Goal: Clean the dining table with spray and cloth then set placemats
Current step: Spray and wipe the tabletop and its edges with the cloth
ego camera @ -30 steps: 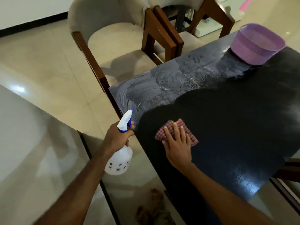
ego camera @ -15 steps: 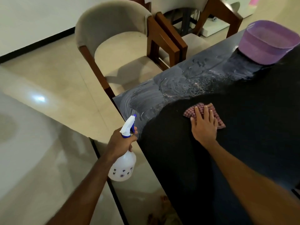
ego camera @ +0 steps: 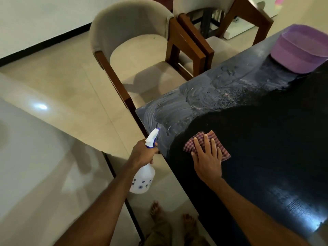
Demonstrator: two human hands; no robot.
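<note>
My right hand (ego camera: pixel 207 160) lies flat with straight fingers on a red checked cloth (ego camera: pixel 191 145), pressing it onto the dark dining table (ego camera: pixel 266 139) near its left front edge. Off the table's left edge, my left hand (ego camera: pixel 142 153) grips the neck of a white spray bottle (ego camera: pixel 142 180) with a blue-and-white trigger head. The far left corner of the table shows grey wet smears and droplets. No placemats are in view.
A purple plastic basin (ego camera: pixel 300 48) stands on the table at the far right. Two beige upholstered chairs (ego camera: pixel 134 41) with brown wooden frames stand by the table's far side. Pale tiled floor lies to the left; my bare feet (ego camera: pixel 156 209) show below.
My right hand slid the cloth away across the table half a second ago, then pulled it back toward the left front edge. The left hand kept the bottle beside the table.
</note>
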